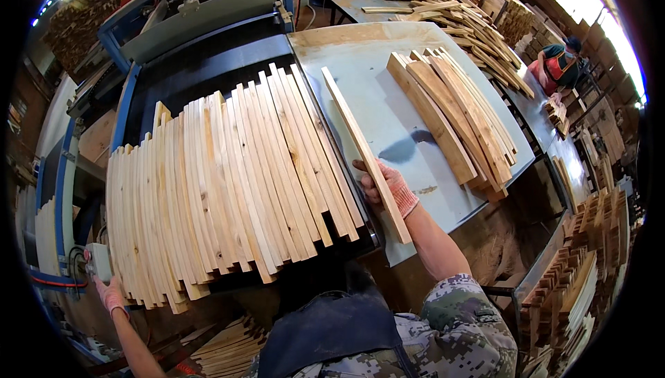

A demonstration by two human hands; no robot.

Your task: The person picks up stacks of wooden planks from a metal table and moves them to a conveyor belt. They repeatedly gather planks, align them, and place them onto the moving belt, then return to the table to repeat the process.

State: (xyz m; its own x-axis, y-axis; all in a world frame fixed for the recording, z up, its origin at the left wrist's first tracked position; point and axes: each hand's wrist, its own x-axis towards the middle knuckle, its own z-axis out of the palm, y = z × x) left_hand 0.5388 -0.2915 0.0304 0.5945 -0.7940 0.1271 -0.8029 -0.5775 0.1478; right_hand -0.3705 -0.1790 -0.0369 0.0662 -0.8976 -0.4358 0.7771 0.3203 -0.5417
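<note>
My right hand (389, 187), in a pinkish knit work glove, is closed around a long, narrow wooden strip (360, 135). The strip slants over the edge of the grey metal table (346, 52), its near end beside my wrist. My left hand (111, 295), gloved too, is at the far left, just below a small grey control box (98, 261) with a red button. Its fingers look stretched toward the box; whether they touch it I cannot tell. Between my hands, many pale wooden strips (222, 184) lie side by side on a dark machine bed, their near ends uneven.
Thicker wooden boards (443, 118) lie stacked on the metal table's right. A blue-framed machine (201, 31) spans the bed's far end. Loose strips (478, 38) are heaped on a farther table. A co-worker (560, 66) is at the far right. Wood stacks (564, 288) stand near right.
</note>
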